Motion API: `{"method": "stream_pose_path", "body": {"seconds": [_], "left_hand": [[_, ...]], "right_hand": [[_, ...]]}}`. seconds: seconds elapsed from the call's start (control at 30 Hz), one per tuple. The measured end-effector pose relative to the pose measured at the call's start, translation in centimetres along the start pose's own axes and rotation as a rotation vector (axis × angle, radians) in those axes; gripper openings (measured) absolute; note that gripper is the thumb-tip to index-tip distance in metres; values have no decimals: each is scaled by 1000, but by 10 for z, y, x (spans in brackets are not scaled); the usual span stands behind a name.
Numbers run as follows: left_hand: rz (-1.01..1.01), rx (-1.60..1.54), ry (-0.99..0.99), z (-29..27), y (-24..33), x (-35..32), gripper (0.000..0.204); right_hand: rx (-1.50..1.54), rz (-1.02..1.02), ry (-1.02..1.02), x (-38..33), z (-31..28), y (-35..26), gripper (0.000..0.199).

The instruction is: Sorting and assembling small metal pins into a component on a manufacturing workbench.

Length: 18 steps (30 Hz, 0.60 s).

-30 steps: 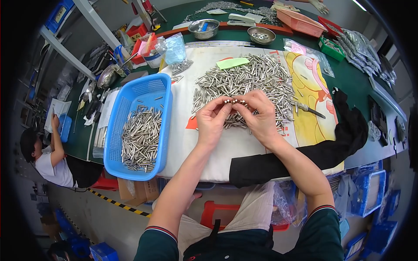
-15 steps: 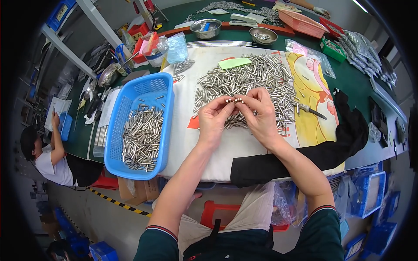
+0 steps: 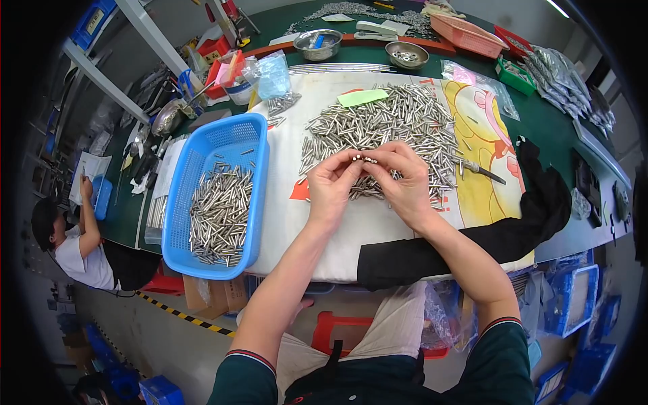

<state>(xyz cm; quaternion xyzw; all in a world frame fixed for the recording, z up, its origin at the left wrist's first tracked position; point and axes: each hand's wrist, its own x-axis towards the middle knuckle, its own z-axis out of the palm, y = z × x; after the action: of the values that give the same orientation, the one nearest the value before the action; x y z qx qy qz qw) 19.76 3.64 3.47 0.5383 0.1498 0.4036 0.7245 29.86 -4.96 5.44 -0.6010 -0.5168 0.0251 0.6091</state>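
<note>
Left hand (image 3: 327, 194), right hand (image 3: 408, 182): fingers (image 3: 337, 162) grasp slim silver metal pins (image 3: 366, 159).
I see the blue plastic basket (image 3: 260, 175) part-filled, a larger pin heap (image 3: 385, 121) outside.

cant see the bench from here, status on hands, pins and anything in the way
Left hand, right hand pinching pins over pile. More pins in blue basket. Green slip on pile; black cloth along near edge.

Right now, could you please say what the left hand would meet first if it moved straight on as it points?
The left hand would probably meet the right hand first, close ahead, though the depth between them is hard to judge.
</note>
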Motion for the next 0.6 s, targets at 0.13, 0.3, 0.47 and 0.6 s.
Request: {"method": "stream_pose_path", "body": {"seconds": [0.13, 0.3, 0.47, 0.6], "left_hand": [[28, 31, 1, 1, -1, 0, 15], [60, 94, -30, -1, -2, 0, 16], [-2, 103, -52, 3, 3, -1, 18], [-13, 118, -46, 3, 1, -1, 19]], "right_hand": [[-5, -23, 11, -1, 0, 2, 20], [-16, -10, 37, 2, -2, 2, 14], [36, 123, -33, 7, -8, 12, 9], [72, 143, -56, 8, -10, 13, 9]]}}
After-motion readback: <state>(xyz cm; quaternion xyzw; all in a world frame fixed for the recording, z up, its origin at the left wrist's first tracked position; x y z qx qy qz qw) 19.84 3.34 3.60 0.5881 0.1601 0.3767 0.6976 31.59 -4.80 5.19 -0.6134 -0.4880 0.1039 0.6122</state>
